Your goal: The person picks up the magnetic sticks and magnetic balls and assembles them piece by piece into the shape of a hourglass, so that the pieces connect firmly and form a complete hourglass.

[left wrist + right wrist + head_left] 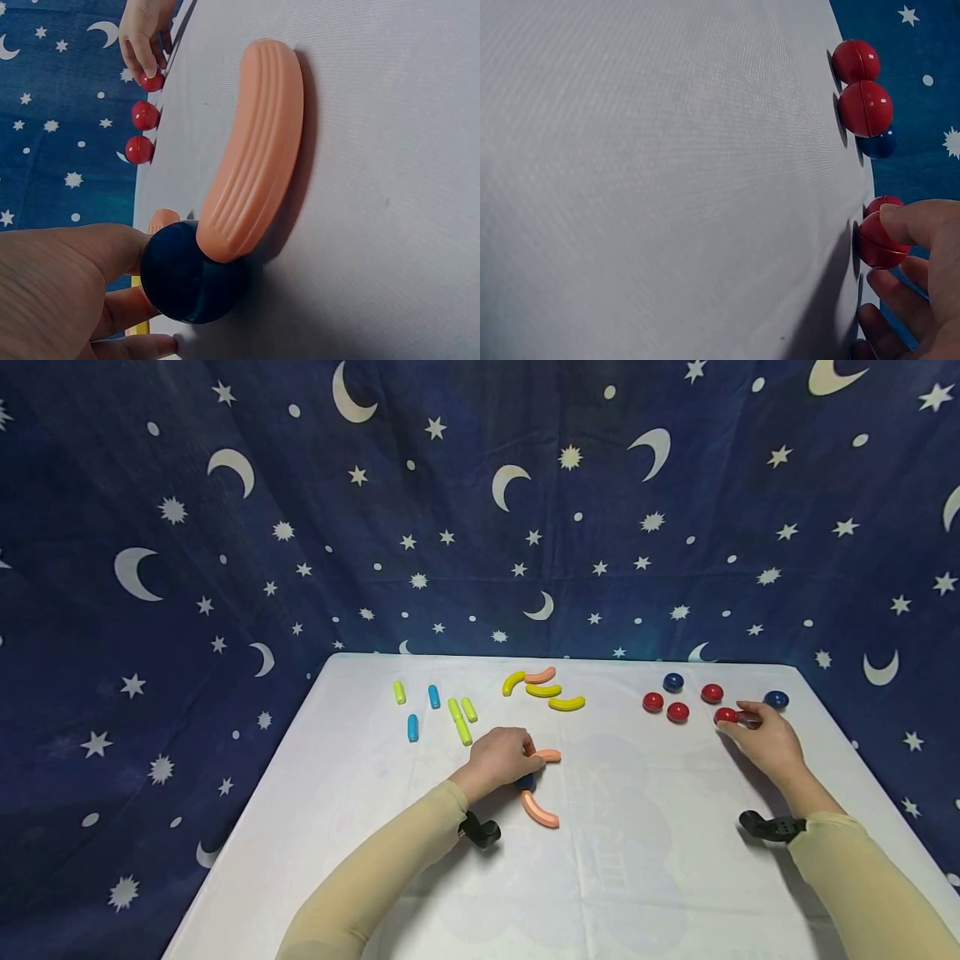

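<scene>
At left wrist, held blue ball [187,281] shows clearest.

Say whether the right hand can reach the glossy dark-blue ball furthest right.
Probably yes: the glossy dark-blue ball sits near the right hand, with no other ball between. Its fingers hold a glossy red ball, so would likely need to release it.

backdrop [465,493]: navy fabric, pale moon-and-star print | 1 table [637,877]: white, faintly creased
</scene>
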A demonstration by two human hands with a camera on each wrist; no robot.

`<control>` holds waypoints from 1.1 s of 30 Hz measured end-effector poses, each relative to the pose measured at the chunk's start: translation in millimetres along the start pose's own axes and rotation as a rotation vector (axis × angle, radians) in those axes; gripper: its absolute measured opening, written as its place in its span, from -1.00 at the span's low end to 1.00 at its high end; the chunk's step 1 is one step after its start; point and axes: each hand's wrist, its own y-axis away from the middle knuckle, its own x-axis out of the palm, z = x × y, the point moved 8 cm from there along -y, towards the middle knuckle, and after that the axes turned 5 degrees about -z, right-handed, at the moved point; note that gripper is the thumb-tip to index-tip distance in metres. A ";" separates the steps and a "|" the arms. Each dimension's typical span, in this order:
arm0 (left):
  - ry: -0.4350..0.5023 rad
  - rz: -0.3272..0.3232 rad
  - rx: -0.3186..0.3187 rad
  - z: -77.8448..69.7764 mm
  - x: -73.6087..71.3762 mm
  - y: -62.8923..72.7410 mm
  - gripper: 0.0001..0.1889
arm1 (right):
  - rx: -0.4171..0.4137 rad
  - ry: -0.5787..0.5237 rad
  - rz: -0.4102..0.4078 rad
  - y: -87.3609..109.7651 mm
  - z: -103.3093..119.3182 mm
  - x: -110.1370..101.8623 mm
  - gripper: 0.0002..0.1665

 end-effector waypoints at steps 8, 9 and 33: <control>-0.013 0.002 -0.001 -1.0 -0.4 -0.1 -0.81 | -0.003 0.001 -0.003 0.2 0.8 0.6 -0.13; -0.014 0.003 -0.001 -1.2 -0.4 -0.2 -0.81 | -0.003 0.002 -0.003 0.1 0.5 0.9 -0.13; -0.019 0.003 -0.009 0.1 1.3 -0.7 -0.81 | -0.010 0.029 -0.024 -1.1 -1.8 3.5 -0.22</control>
